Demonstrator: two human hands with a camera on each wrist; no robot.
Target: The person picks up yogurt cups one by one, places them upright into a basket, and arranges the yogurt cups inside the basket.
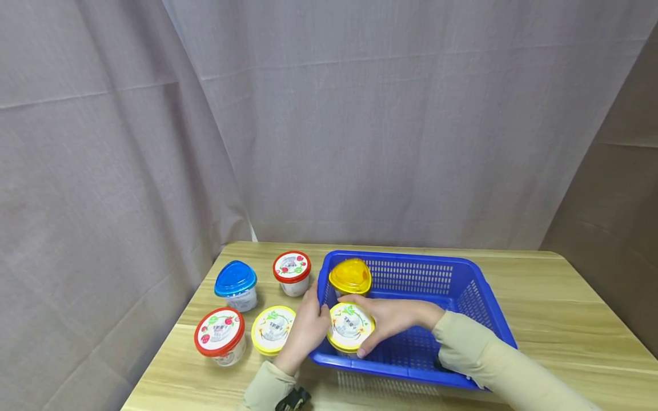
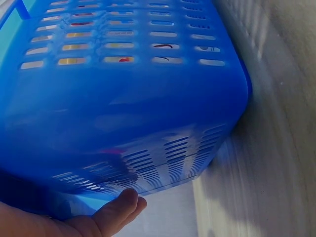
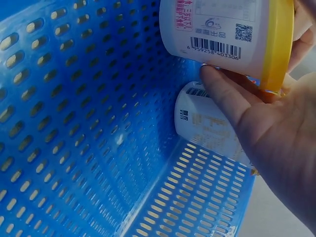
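My right hand point(image 1: 398, 317) grips a tub with a round yellow-rimmed lid point(image 1: 351, 326) inside the left end of the blue plastic basket point(image 1: 406, 374). The right wrist view shows the tub's white barcoded side point(image 3: 217, 29), with the thumb and fingers around it. Right behind it in the basket stands a tub with a yellow rounded-triangular lid point(image 1: 350, 275). At the basket's left rim, my left hand point(image 1: 304, 331) holds on, thumb toward the inside; the left wrist view catches only part of this hand point(image 2: 111, 217) against the slotted wall.
Left of the basket on the wooden table point(image 1: 540, 325) stand two red-rimmed tubs point(image 1: 292, 267), a tub with a blue rounded-triangular lid point(image 1: 235, 278) and another yellow-rimmed tub point(image 1: 272, 330) close to the left forearm. Grey curtain point(image 1: 360, 142) hangs behind the table.
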